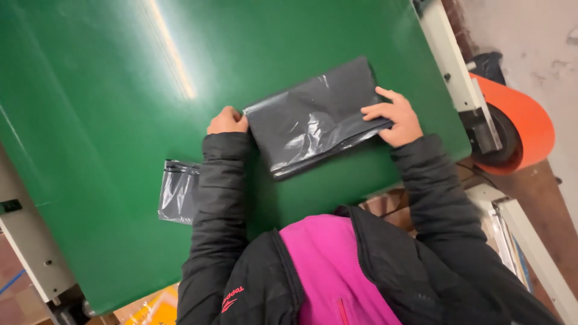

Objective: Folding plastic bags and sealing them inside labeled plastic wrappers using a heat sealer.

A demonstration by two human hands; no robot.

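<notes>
The green table [108,120] carries a dark grey plastic parcel [313,117], its long axis slanting between the 2 hands. The right hand [394,117] lies flat, fingers spread, on one end; the left hand [227,121], clenched, touches the opposite corner.

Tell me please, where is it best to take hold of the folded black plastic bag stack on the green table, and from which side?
Probably by its two short ends, from left and right. The black plastic bag stack lies flat and slippery; the left hand and right hand already sit at those ends.
</notes>
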